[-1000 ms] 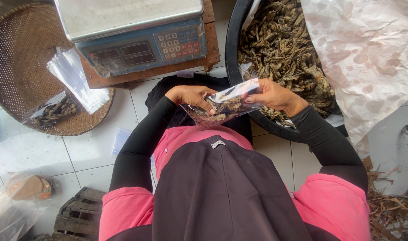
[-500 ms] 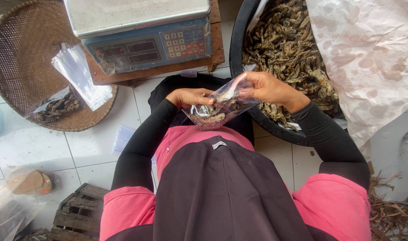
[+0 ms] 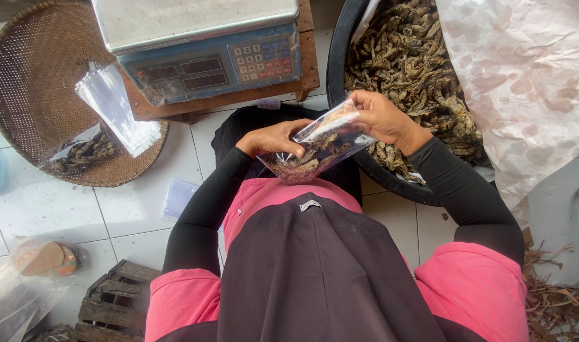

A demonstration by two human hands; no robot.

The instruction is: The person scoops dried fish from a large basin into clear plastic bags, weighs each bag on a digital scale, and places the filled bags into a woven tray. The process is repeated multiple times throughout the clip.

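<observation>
since the clear plastic bag [image 3: 314, 149] looks light and limp, both hands, left hand [image 3: 273, 138] and right hand [image 3: 381, 117], pinch its top edge.

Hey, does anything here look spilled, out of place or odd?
Mostly tidy. Both hands, left hand and right hand, hold the clear plastic bag of dried brown pieces. Dry brown strands lie scattered on the white tiled floor at lower right, and one clear flat bag lies loose on the tiles.
</observation>
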